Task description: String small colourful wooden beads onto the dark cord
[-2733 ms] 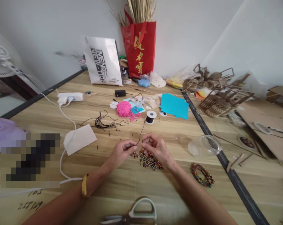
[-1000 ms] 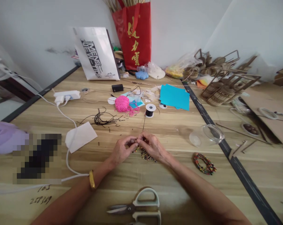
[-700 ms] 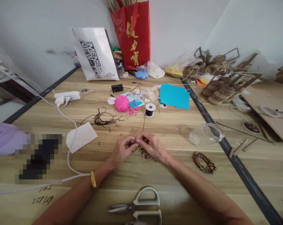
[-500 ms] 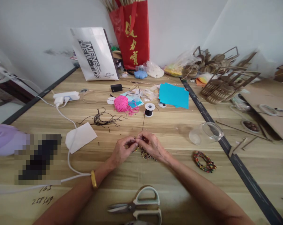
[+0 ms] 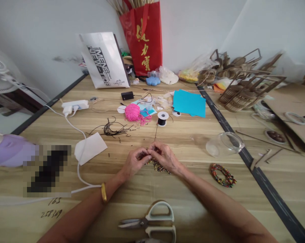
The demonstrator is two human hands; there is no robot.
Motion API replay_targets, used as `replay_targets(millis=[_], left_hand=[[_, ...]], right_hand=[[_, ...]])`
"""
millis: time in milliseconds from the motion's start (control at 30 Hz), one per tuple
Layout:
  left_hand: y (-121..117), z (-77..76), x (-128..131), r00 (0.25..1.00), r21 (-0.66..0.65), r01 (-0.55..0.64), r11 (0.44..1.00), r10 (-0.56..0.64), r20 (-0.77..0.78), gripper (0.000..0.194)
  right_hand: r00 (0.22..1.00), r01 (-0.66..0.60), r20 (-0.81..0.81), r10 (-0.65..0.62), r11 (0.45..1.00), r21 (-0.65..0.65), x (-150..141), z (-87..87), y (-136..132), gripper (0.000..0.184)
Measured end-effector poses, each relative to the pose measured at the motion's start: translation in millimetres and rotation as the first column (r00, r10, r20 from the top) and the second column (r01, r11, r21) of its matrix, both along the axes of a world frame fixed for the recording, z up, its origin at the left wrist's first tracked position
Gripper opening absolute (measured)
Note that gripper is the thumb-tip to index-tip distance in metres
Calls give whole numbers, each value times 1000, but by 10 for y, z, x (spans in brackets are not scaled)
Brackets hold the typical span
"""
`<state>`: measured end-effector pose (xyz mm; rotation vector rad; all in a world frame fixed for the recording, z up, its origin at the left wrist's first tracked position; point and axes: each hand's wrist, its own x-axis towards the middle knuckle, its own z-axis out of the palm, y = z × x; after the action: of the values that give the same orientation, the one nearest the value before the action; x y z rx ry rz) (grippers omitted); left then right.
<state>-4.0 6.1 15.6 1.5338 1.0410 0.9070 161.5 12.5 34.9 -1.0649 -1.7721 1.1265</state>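
Observation:
My left hand (image 5: 135, 162) and my right hand (image 5: 165, 156) meet over the table, thumbs and forefingers pinched close together. A thin black cord (image 5: 156, 132) runs from a white spool (image 5: 163, 118) into the fingers of my right hand. Small dark and golden beads (image 5: 161, 167) show below and between the hands, partly covered by the right one. My left fingertips are closed at the beaded cord; the exact spot they pinch is hidden. White-handled scissors (image 5: 146, 222) lie spread nearer to me.
A coil of colourful beads (image 5: 222, 175) and a clear plastic jar (image 5: 223, 144) lie right. Cut black cords (image 5: 113, 128), pink yarn (image 5: 132, 112) and blue sheets (image 5: 189, 103) are farther back. A white cable (image 5: 79, 168) crosses on the left, over a white card (image 5: 91, 148).
The whole view has shifted slightly, so things appear a little farther right. Both hands stay pinched together at nearly the same place, with only slight finger movement.

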Motion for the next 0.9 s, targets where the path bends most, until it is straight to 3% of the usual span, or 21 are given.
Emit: replay_targets(millis=[400,900], left_hand=[[27,-65,-37,1000,-18,-27,999,28,8,14],[66,-125,-55,1000,57,-8,998,7,11,9]], right_hand=[[1000,-26,7,26,1000,6,-3,-40,3,13],[998,-37,61,35,999,27,11,-78,-4,13]])
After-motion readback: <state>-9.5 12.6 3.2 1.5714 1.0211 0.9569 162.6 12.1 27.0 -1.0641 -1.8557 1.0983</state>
